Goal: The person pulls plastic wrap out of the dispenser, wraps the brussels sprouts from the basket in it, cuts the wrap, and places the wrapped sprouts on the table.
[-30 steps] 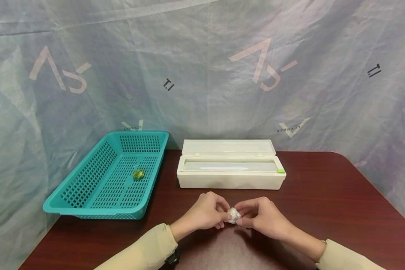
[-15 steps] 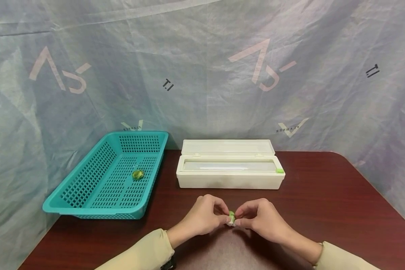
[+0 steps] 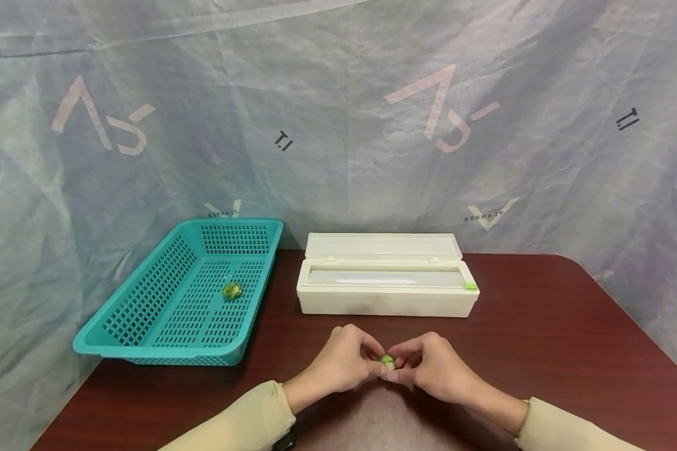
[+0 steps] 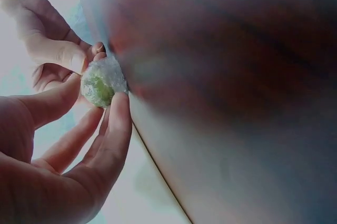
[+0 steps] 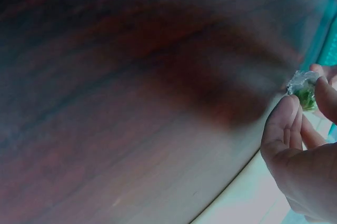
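A small round green vegetable [image 3: 388, 362], wrapped in crinkled cling film, is between my two hands just above the table's near middle. My left hand [image 3: 345, 360] pinches it from the left with thumb and fingertips. From the right, my right hand [image 3: 437, 368] pinches it too, and the thumbs nearly meet in front. In the left wrist view the film bunches on one side of the wrapped vegetable [image 4: 100, 84], and green shows through the other. The right wrist view shows the clear film [image 5: 303, 81] gathered on top. Fingers hide part of it.
At the left stands a turquoise slotted basket [image 3: 239, 338] with a similar green vegetable [image 3: 232, 290] on its floor. Behind my hands is a white cling film dispenser [image 3: 386, 305], its lid raised, with a light green slider [image 3: 470, 285]. A grey printed sheet [image 3: 338, 175] hangs behind the table [image 3: 564, 351].
The wrapped vegetable has turned in my fingers: the whitish bunched film faced up earlier, and now its green side shows. My right hand has moved slightly left, closer to my left hand.
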### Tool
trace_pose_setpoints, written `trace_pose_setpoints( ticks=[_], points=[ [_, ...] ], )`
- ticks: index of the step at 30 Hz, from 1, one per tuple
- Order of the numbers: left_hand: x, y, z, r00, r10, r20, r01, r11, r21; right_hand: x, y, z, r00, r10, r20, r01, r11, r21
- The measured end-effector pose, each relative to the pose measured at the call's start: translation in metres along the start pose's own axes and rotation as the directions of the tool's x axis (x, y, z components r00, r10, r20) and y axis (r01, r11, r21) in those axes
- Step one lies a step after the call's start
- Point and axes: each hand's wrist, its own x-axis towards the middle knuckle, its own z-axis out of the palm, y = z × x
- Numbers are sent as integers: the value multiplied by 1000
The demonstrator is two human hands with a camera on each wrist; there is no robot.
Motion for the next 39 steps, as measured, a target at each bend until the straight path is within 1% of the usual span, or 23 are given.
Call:
trace_pose_setpoints(
  ticks=[4,10,14,16,18,22,28,33,39],
  points=[
    [1,-1,1,1000,-6,4,6,1000,13,1,1,3,1000,-22,12,22,1000,-3],
    [2,-2,0,1000,-8,6,8,997,77,4,1,6,999,-36,-1,36,999,-36],
    [2,-1,2,1000,10,13,-11,995,97,4,0,6,999,-35,-20,33,997,-70],
    [2,0,3,1000,16,16,-18,995,101,3,0,6,999,-37,-18,36,997,-70],
    [1,0,3,1000,23,19,-24,995,93,2,1,5,999,-40,-8,39,997,-66],
    [0,1,1,1000,1,13,-2,998,56,3,3,3,998,-60,16,61,996,-59],
    [-1,0,0,999,-35,3,34,999,11,3,7,3,997,-71,-5,70,995,-67],
    [0,-2,-1,999,-44,4,44,999,-8,3,6,4,997,-80,-12,79,994,-71],
    [-1,-3,-3,999,-32,17,32,999,-15,4,6,4,996,-91,-9,90,994,-64]
  ],
)
